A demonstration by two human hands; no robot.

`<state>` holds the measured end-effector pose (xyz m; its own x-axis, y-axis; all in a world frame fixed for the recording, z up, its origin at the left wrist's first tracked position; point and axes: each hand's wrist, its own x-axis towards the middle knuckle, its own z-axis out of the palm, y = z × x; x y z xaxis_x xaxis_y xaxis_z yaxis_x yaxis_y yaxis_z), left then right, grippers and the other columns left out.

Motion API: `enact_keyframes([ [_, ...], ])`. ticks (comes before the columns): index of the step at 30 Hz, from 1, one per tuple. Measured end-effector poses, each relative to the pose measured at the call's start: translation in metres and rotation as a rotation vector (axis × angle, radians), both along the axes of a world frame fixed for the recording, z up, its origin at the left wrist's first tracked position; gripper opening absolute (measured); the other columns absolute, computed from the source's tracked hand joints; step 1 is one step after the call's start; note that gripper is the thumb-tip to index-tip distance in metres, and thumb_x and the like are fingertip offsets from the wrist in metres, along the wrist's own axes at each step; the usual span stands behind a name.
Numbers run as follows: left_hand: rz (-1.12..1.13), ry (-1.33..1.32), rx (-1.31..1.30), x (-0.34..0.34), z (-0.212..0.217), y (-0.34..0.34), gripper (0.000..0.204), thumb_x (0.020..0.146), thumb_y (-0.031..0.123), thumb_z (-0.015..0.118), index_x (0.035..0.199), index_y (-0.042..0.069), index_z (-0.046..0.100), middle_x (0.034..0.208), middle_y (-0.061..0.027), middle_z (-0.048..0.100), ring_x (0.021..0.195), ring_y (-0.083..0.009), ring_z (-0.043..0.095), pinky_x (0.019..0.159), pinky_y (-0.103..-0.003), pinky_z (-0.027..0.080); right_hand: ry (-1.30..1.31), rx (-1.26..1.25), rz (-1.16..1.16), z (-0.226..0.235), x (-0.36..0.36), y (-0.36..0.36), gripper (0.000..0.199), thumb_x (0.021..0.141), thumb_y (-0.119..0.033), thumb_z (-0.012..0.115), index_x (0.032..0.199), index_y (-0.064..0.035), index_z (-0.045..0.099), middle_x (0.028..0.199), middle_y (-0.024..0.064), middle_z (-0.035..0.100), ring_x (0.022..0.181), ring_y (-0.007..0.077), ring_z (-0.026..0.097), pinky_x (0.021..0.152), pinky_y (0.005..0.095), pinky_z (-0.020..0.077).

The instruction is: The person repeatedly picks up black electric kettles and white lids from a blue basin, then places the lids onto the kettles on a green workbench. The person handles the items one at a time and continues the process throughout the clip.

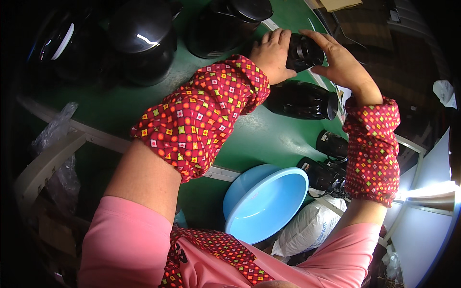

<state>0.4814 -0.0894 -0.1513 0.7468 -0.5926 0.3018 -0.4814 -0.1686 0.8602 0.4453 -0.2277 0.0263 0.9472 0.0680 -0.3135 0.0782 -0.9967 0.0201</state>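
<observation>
Between my two hands, at the far side of the green table, is a black kettle-like appliance [304,54] with a round, ringed end showing. My left hand [273,56] lies along its left side, fingers curled over it and thumb toward me. On the other side, my right hand [342,60] curves around it, fingertips at the far edge and thumb at the near edge. The rest of the piece is partly hidden by the hands. Just nearer to me, a glossy black rounded vessel [300,100] lies on its side under my left wrist.
Large black kettles [144,36] stand at the left and far side. Smaller black pieces with cords [331,144] lie at the right. A light blue basin [269,206] tilts by the table's near edge, beside a white sack [309,223]. Clear plastic [62,149] hangs at left.
</observation>
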Motion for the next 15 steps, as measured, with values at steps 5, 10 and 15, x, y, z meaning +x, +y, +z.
enact_keyframes([
  [5,0.005,0.002,0.020,0.001,-0.003,0.001,0.100,0.073,0.032,0.091,0.151,0.004,0.034,0.153,-0.0168,0.043,0.143,-0.0390,0.042,0.115,-0.049,0.044,0.083,-0.079,-0.466,-0.001,0.013,0.015,0.086,0.077,-0.019,0.090,0.153,-0.0181,0.049,0.136,0.0154,0.063,0.111,0.0321,0.066,0.094,0.0412,0.0542],
  [10,-0.007,0.000,0.001,-0.001,0.000,0.000,0.101,0.073,0.031,0.091,0.151,0.005,0.034,0.152,-0.0163,0.043,0.143,-0.0382,0.042,0.115,-0.048,0.044,-0.066,-0.041,-0.005,-0.006,-0.011,-0.009,0.075,0.090,-0.045,0.078,0.151,-0.0146,0.047,0.117,0.0247,0.068,0.107,0.0390,0.069,0.092,0.0446,0.0563],
  [15,0.001,0.019,0.015,-0.003,-0.004,-0.001,0.101,0.072,0.030,0.092,0.151,0.005,0.034,0.152,-0.0156,0.043,0.144,-0.0376,0.041,0.116,-0.049,0.042,0.108,-0.632,-0.238,-0.026,0.005,0.038,0.063,0.101,-0.058,0.056,0.137,-0.0058,0.053,0.114,0.0279,0.071,0.101,0.0420,0.072,0.082,0.0487,0.0588],
])
